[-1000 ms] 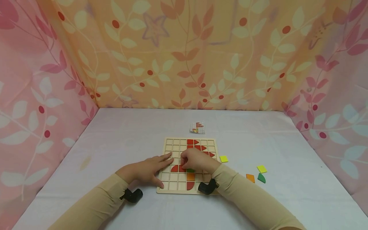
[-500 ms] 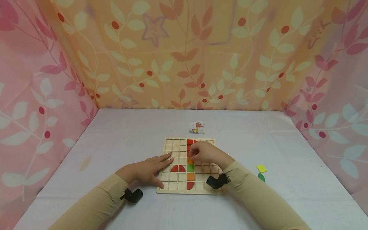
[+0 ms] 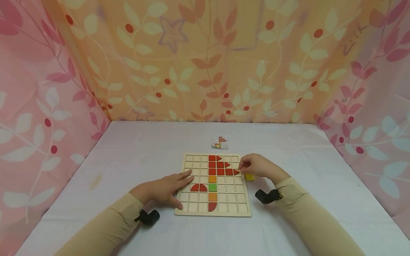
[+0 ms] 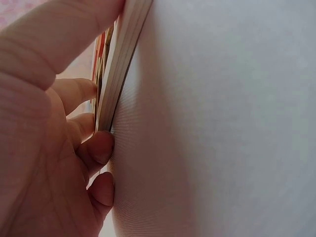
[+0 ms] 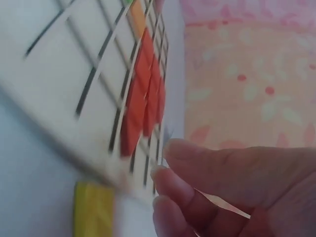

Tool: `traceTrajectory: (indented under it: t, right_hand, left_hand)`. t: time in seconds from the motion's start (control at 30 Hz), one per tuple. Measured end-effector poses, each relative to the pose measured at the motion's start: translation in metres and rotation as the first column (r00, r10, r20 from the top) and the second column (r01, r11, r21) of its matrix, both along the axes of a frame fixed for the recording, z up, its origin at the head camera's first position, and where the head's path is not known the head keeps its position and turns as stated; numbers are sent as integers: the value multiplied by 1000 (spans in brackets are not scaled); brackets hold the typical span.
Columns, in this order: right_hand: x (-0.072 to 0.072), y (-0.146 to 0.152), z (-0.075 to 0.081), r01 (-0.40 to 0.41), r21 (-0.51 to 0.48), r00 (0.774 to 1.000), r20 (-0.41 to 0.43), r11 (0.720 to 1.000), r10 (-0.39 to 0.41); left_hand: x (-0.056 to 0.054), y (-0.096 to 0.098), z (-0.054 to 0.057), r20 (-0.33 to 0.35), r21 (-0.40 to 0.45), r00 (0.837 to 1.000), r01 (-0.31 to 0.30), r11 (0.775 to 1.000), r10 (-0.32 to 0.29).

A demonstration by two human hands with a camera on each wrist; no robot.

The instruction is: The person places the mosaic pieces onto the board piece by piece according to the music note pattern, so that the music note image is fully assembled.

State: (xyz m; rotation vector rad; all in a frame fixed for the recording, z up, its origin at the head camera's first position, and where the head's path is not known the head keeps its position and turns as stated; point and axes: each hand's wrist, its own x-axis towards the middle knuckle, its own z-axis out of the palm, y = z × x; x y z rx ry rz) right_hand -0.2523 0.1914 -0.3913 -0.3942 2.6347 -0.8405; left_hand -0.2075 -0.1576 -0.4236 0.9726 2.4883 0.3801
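Note:
A wooden grid board lies on the table, with flat colored tiles set in some of its squares. My left hand is spread at the board's left side, some fingers on top and the thumb by the near left edge. My right hand hovers by the right edge, thumb and fingers bent; nothing shows between the fingertips. Just below it, a yellow square tile lies beside the board. Red pieces form three rows ending in points. Below them run an orange tile and a green tile.
Beyond the board lies a small card printed with a colored grid pattern. Two red quarter-round tiles sit side by side on the board's left half. Patterned curtains stand behind and at both sides of the white table.
My right hand has left the board's middle columns and moved right to its edge, uncovering the orange and green tiles and the red rows. My left hand has stayed in place.

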Motion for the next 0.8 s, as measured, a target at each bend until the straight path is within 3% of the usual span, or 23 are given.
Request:
traceTrajectory:
  t: [0.3, 0.5, 0.8]
  right_hand:
    - [-2, 30, -17, -7, 7, 1000, 22, 1000, 7]
    - [-2, 34, -22, -35, -30, 999, 14, 999, 36]
    - [-1, 32, -25, 8, 11, 1000, 8, 1000, -8]
  left_hand:
    - [0, 0, 0, -6, 8, 1000, 12, 1000, -12]
    - [0, 0, 2, -8, 11, 1000, 12, 1000, -12]
    - [0, 0, 2, 3, 7, 1000, 7, 1000, -7]
